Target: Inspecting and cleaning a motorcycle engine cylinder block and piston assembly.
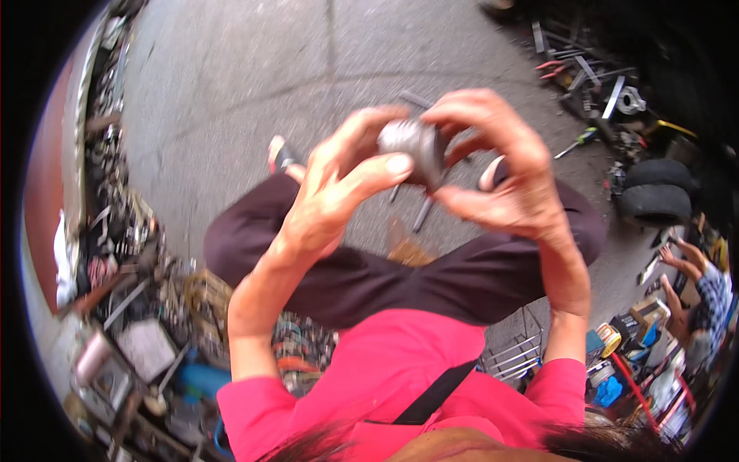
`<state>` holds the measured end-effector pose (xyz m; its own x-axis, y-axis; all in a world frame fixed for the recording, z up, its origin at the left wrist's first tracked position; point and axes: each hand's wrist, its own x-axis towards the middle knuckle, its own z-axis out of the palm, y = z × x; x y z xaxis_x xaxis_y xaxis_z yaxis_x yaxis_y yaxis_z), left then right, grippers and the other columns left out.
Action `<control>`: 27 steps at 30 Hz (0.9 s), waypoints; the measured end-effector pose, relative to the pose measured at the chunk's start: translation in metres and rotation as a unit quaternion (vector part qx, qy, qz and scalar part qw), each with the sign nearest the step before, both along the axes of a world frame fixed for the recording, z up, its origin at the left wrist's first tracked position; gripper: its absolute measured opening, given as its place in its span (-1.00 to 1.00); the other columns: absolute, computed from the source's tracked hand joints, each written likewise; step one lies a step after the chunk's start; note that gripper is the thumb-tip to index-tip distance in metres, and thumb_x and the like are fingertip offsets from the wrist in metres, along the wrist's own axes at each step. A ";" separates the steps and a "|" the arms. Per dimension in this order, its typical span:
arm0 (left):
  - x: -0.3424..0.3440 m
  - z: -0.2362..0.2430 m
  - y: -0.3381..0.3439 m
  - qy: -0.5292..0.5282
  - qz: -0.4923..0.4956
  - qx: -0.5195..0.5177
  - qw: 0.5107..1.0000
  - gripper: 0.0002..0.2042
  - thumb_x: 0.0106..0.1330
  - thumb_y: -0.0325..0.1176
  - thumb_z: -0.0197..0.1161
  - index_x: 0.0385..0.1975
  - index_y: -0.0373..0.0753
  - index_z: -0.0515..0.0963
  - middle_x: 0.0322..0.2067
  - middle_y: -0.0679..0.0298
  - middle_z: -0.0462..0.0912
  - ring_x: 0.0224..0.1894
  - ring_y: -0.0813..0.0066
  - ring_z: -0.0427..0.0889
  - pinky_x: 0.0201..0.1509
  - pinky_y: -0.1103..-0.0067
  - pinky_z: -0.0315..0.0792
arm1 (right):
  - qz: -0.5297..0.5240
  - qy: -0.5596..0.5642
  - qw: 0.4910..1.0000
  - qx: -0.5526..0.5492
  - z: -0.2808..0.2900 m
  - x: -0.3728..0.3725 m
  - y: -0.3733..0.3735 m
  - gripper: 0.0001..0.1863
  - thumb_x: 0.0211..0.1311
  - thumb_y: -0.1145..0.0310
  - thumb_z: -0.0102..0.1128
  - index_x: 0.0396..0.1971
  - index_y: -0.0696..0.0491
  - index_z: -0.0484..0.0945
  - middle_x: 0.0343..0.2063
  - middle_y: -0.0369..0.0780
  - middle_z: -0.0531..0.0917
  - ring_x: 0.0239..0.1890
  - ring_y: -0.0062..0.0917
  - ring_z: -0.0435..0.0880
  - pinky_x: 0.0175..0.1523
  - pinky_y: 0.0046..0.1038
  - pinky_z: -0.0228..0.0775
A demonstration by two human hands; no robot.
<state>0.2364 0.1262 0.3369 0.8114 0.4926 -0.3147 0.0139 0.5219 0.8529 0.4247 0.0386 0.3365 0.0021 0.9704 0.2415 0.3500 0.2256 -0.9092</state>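
Observation:
Above my lap, both hands hold a round metal part point(413, 146), blurred by motion. It has a shiny ridged section on the left and a darker, wider rim on the right. My left hand point(327, 189) is closed on the ridged side, thumb across the front. On the darker rim, the curled fingers and thumb of my right hand point(512, 165) grip from above and below. Beneath the hands, a metal bar point(423, 213) lies on the ground between my legs, and another bar point(416, 99) lies just beyond the part. Its far face is hidden.
Scattered hand tools point(589, 73) lie at the far right, with a screwdriver point(577, 142) nearby. Black tyres point(656, 192) stand at right, near another person point(704, 296). Piled metal parts point(115, 185) line the left side. A wire rack point(514, 356) is beside my right elbow.

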 end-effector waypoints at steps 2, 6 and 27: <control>0.003 -0.005 -0.006 0.010 0.033 -0.041 0.999 -0.59 0.22 -0.37 0.07 0.06 -0.39 0.32 -0.17 0.19 0.47 -0.08 0.43 0.47 0.01 0.51 0.34 | 0.010 -0.013 1.000 0.011 -0.011 0.003 0.000 -0.38 -0.30 0.55 0.36 -0.05 0.12 0.46 -0.15 -0.17 0.49 -0.18 -0.52 0.55 -0.23 -0.52 0.54; -0.022 -0.018 0.003 0.097 0.010 0.041 0.994 -0.58 0.17 -0.33 0.14 0.02 -0.38 0.35 -0.19 0.22 0.48 -0.14 0.51 0.49 -0.02 0.58 0.38 | 0.028 0.090 0.995 -0.020 -0.021 -0.009 0.009 -0.49 -0.18 0.30 0.42 -0.18 0.18 0.46 -0.28 -0.16 0.49 -0.32 -0.48 0.60 -0.28 -0.48 0.52; -0.009 -0.037 0.001 -0.063 0.043 0.044 0.996 -0.56 0.27 -0.30 0.08 0.09 -0.39 0.26 -0.10 0.10 0.47 -0.15 0.40 0.53 -0.08 0.55 0.43 | 0.016 0.129 0.987 -0.097 -0.032 -0.004 0.014 -0.42 -0.33 0.13 0.49 -0.34 0.24 0.51 -0.45 -0.14 0.63 -0.41 -0.43 0.61 -0.34 -0.45 0.45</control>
